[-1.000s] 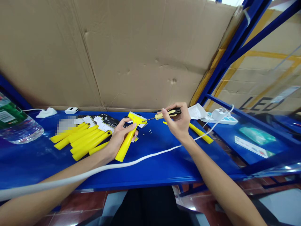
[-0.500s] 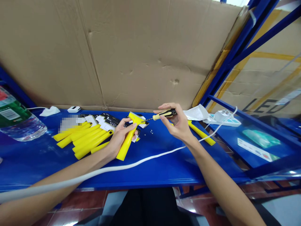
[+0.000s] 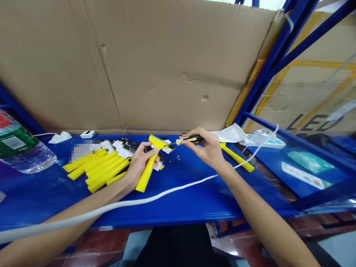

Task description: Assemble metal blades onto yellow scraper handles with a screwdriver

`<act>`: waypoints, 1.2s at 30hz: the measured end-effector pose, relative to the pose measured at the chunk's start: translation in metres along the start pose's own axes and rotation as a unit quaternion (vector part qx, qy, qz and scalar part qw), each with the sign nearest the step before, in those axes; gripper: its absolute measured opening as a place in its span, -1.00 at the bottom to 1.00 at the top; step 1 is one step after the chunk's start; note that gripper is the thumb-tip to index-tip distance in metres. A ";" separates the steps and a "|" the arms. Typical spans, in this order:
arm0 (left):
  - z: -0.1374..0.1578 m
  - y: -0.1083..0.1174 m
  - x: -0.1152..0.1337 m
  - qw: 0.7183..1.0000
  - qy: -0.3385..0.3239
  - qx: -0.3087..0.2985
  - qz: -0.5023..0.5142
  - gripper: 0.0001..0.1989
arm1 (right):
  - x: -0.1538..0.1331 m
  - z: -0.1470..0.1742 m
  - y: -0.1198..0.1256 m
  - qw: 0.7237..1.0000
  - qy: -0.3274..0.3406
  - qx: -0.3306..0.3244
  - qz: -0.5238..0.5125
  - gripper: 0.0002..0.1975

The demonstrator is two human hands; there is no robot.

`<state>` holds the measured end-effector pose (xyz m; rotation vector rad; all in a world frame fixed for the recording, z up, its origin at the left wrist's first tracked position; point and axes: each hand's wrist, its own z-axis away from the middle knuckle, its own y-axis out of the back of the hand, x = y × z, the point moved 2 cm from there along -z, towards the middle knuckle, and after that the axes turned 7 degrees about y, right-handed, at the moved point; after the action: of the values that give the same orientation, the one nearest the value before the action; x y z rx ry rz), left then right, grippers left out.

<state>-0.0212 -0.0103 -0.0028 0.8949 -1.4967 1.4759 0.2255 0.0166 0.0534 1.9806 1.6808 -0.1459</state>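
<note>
My left hand [image 3: 143, 160] is closed around a yellow scraper [image 3: 148, 171], whose wide head points away from me and whose handle slants down toward me. My right hand [image 3: 206, 146] grips a screwdriver [image 3: 191, 139] with a black and cream handle. The screwdriver's thin shaft points left, its tip at the right side of the scraper's head. A few tiny screws [image 3: 178, 158] lie on the blue shelf [image 3: 178, 202] between my hands. Left of my left hand, several yellow handles [image 3: 107, 168] lie side by side, beside black and white cards [image 3: 125, 148].
A white cable [image 3: 167, 192] runs across in front of both forearms. At the left lies a plastic bottle [image 3: 22, 148]. Another yellow scraper [image 3: 238, 158], a white pouch [image 3: 229, 133] and a power strip [image 3: 265, 141] are at the right. Cardboard [image 3: 167, 66] stands behind.
The camera view has shifted slightly. My right hand has changed its hold on the screwdriver, its fingers now closer around the handle. My left hand still holds the scraper.
</note>
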 end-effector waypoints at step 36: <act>-0.012 -0.031 0.043 0.998 -0.058 -0.007 0.014 -0.66 | 0.073 0.018 0.020 0.831 -0.259 -0.405 0.279 -0.85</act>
<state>-0.0093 0.0026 0.0490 0.9697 -1.6076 1.4531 0.2648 0.0712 0.0151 1.4762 0.5923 0.2039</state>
